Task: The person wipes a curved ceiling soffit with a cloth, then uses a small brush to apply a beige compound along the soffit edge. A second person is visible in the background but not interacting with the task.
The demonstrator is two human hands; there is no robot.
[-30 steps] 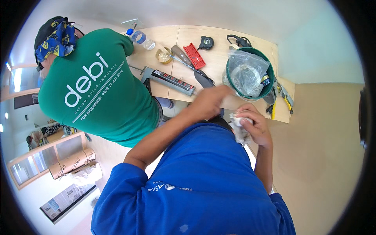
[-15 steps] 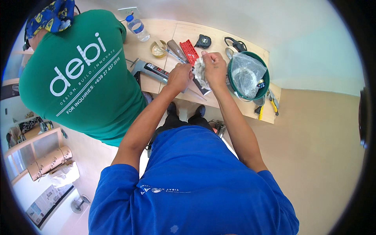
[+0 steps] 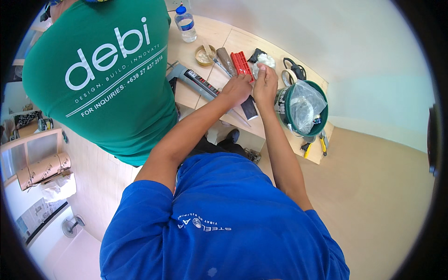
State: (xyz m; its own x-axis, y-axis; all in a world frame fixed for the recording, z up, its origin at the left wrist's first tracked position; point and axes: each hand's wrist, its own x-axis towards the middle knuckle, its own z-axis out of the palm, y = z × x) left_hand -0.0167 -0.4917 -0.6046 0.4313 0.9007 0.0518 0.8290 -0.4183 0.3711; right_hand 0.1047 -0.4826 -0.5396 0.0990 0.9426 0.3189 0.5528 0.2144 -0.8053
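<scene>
Hands [image 3: 266, 89] over wooden tabletop [image 3: 212, 30] beside wall [image 3: 336, 42]

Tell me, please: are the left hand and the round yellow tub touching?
Apart: the head view shows pale tabletop between the left hand and the round yellow tub.

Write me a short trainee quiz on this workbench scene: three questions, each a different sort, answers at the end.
1. What colour is the slotted plastic piece by the left hand?
A) blue
B) red
C) white

2. True or false: the water bottle has its cap on.

3. Which of the blue-shirted person's hands is nearer the bucket?

Key:
1. B
2. True
3. The right hand
</scene>
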